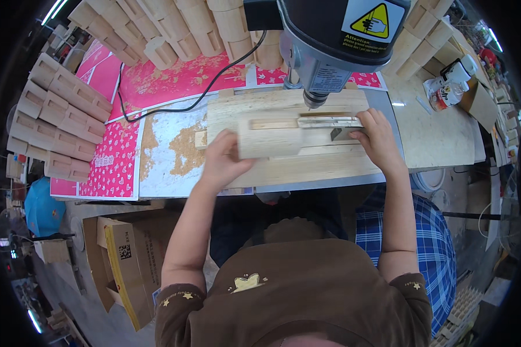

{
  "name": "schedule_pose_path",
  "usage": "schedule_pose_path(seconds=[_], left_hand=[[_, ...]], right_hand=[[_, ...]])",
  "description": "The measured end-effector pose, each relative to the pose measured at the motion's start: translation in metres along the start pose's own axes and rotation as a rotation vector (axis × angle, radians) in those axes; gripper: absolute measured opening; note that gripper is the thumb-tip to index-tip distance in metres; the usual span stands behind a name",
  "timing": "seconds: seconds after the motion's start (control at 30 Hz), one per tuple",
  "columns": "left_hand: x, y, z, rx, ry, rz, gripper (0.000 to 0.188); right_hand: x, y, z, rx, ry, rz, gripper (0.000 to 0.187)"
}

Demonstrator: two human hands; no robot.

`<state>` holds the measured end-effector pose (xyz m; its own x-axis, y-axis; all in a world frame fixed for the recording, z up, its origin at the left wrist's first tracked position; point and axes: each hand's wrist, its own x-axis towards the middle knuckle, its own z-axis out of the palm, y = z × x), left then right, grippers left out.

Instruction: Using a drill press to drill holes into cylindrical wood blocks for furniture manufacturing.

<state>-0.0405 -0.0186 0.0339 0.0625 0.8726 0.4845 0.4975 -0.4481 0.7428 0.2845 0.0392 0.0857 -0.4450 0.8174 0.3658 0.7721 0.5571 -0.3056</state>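
A pale wooden block (pixel 272 143) with a long slot in its upper face lies toward the middle of the wooden jig board (pixel 307 168), slightly blurred by motion. My left hand (pixel 223 162) grips its left end, thumb in front and fingers behind. Pinched around the right end of a narrow strip-like fixture (pixel 330 122) is my right hand (pixel 379 139); a small dark metal plate (pixel 342 134) sits just below the strip. The strip's left end meets the block. Over them hangs the drill press head (pixel 330 52), its chuck (pixel 314 99) just above the strip.
Slotted wooden blocks are stacked at the left (pixel 58 118) and along the back (pixel 179 29). A black cable (pixel 200 95) curves over the sawdust-strewn pink table cover (pixel 173 84). White bottles (pixel 448 95) stand at the right. An open cardboard box (pixel 136 260) is on the floor, left.
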Motion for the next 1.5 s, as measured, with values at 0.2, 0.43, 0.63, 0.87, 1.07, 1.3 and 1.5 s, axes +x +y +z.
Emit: schedule_pose_path(seconds=[0.2,0.43,0.63,0.87,1.07,1.3,1.5], left_hand=[[-0.028,0.034,-0.057,-0.558,0.159,-0.713,0.017],[-0.022,0.052,-0.033,-0.637,0.011,-0.98,0.031],[-0.008,0.049,0.019,-0.647,-0.18,-0.855,0.037],[-0.013,0.04,0.047,-0.034,-0.092,-0.178,0.056],[-0.003,0.005,0.057,0.338,0.008,-0.052,0.065],[-0.003,-0.01,0.047,0.307,-0.031,-0.041,0.056],[-0.004,-0.015,0.044,0.294,-0.052,-0.057,0.056]], right_hand=[[-0.013,-0.02,-0.002,-0.01,-0.012,0.034,0.031],[-0.019,-0.042,-0.003,-0.007,-0.048,-0.034,0.031],[-0.02,-0.042,0.008,-0.014,-0.008,-0.065,0.034],[-0.011,-0.013,0.014,-0.001,0.115,0.04,0.045],[0.015,-0.004,0.032,0.039,0.089,-0.023,0.058],[0.019,-0.021,0.009,0.397,0.164,-0.027,0.055],[0.11,-0.014,-0.09,0.627,0.908,-0.08,0.028]])
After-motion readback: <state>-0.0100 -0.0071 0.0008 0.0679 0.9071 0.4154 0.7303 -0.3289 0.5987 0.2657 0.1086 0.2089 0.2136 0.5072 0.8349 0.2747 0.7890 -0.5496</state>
